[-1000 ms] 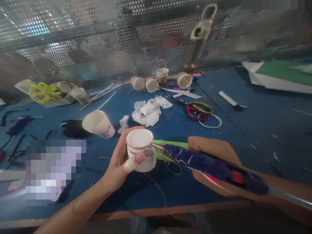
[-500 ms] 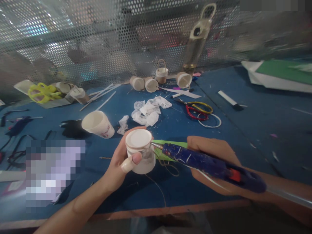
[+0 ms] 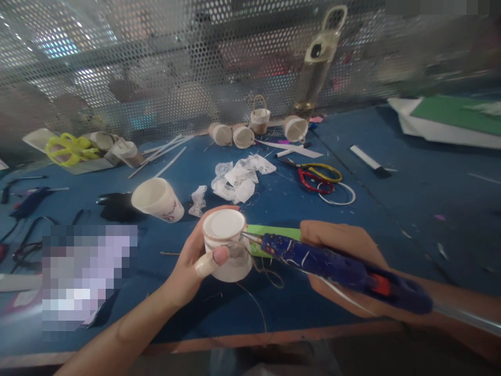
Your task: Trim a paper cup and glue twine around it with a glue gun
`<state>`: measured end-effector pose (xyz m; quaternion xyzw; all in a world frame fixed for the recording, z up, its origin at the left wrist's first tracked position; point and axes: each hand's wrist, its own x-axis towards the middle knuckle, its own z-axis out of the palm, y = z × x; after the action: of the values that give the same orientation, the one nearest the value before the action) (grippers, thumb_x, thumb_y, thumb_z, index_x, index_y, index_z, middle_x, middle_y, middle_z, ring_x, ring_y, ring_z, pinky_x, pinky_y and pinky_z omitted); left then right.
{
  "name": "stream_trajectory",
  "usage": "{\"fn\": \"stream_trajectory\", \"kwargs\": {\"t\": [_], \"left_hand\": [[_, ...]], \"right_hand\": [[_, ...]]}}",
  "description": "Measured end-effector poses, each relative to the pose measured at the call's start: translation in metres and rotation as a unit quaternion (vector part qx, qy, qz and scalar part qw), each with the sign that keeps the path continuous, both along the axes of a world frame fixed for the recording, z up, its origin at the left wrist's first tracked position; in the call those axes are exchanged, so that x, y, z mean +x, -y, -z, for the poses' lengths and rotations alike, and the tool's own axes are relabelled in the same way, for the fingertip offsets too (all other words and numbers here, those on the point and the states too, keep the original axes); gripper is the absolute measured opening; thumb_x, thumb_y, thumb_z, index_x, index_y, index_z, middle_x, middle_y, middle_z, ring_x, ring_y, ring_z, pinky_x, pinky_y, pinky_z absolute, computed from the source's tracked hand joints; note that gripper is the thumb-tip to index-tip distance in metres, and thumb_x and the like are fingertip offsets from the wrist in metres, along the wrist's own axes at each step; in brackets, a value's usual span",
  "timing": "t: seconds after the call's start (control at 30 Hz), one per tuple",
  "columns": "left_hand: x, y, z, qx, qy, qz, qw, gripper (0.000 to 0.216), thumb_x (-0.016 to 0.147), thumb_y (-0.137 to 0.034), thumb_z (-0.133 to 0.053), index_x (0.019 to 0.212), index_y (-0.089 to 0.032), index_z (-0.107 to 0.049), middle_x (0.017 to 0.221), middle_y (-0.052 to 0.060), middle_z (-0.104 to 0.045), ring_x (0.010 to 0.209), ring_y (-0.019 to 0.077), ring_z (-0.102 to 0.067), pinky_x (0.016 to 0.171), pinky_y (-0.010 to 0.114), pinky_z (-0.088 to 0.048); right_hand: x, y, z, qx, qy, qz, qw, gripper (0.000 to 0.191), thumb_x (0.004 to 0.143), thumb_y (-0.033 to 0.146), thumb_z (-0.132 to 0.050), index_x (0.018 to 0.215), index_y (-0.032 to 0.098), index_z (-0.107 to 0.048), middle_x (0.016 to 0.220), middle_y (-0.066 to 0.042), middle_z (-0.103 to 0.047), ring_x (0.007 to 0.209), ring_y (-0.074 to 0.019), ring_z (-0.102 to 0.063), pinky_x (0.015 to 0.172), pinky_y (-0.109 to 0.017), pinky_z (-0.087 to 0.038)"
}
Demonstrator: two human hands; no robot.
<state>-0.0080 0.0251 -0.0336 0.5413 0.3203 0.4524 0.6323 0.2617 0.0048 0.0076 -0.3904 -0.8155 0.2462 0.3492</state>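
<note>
My left hand (image 3: 198, 256) is wrapped round an upside-down white paper cup (image 3: 224, 224), thumb on its near side and base facing up. A strand of brown twine (image 3: 270, 274) runs round the cup near its base and trails down onto the table. In my right hand (image 3: 344, 245) is a blue hot glue gun (image 3: 313, 256) with a red part on its side and a clear glue stick at the back. Its metal tip meets the cup's right side just below the base edge. Behind the tip lies a green strip (image 3: 270, 235).
Another white paper cup (image 3: 158, 199) tilts to the left, near crumpled lace (image 3: 245, 177). Scissors (image 3: 319, 175) lie beyond my right hand. Small twine-wrapped cups (image 3: 243, 136) line the perforated metal screen (image 3: 164, 68). A bottle (image 3: 315, 68) stands there. Yellow-handled scissors (image 3: 68, 149) are far left.
The cup has tilted or shifted slightly to the right in my left hand. The glue gun's tip has moved slightly down along its side. Things on the table stay put.
</note>
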Motion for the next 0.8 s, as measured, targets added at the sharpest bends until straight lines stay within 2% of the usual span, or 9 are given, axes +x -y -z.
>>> {"fn": "stream_trajectory", "kwargs": {"t": [0.1,0.23,0.33,0.5,0.8], "left_hand": [[-0.0002,-0.0001,0.0004,-0.002,-0.005,0.002,1.0,0.07,0.084,-0.053,-0.073,0.144,-0.022,-0.053,0.136,0.013,-0.067,0.123,0.0365,-0.062,0.098,0.042,-0.05],[0.0042,-0.0008,-0.0021,-0.019,0.052,0.027,0.998,0.074,0.084,-0.048,-0.072,0.149,-0.023,-0.047,0.122,0.015,-0.073,0.109,0.0374,-0.07,0.088,0.046,-0.057],[0.006,-0.0009,-0.0038,-0.02,0.074,0.044,0.996,0.075,0.085,-0.049,-0.07,0.15,-0.023,-0.044,0.117,0.015,-0.075,0.104,0.0381,-0.072,0.083,0.047,-0.059],[0.0031,-0.0002,-0.0028,-0.021,0.051,0.03,0.998,0.071,0.084,-0.048,-0.072,0.146,-0.022,-0.05,0.124,0.015,-0.072,0.109,0.0372,-0.071,0.088,0.045,-0.058],[0.0069,0.0008,-0.0095,-0.03,0.064,0.053,0.996,0.072,0.08,-0.052,-0.07,0.142,-0.019,-0.054,0.114,0.016,-0.075,0.107,0.0413,-0.071,0.085,0.051,-0.06]], "right_hand": [[-0.0002,0.0012,0.0002,0.013,0.003,0.015,1.0,0.029,0.08,0.014,-0.062,0.069,0.024,-0.037,0.061,0.009,-0.037,0.052,-0.0087,-0.031,0.049,-0.027,-0.026],[0.002,0.0017,-0.0035,-0.041,-0.005,0.004,0.999,0.023,0.083,0.018,-0.058,0.071,0.025,-0.039,0.061,0.009,-0.038,0.05,-0.0083,-0.032,0.048,-0.027,-0.026],[0.0029,0.0027,-0.0048,-0.049,-0.006,0.01,0.999,0.022,0.083,0.017,-0.056,0.071,0.025,-0.039,0.062,0.008,-0.039,0.05,-0.0086,-0.033,0.047,-0.027,-0.026],[0.0022,0.0054,-0.0051,-0.049,0.023,0.023,0.998,0.023,0.08,0.014,-0.06,0.07,0.025,-0.042,0.06,0.008,-0.043,0.05,-0.0093,-0.035,0.048,-0.029,-0.025],[0.0033,0.0017,-0.0042,-0.057,-0.007,0.01,0.998,0.02,0.084,0.02,-0.058,0.073,0.025,-0.042,0.065,0.006,-0.044,0.053,-0.0108,-0.039,0.049,-0.029,-0.028]]}}
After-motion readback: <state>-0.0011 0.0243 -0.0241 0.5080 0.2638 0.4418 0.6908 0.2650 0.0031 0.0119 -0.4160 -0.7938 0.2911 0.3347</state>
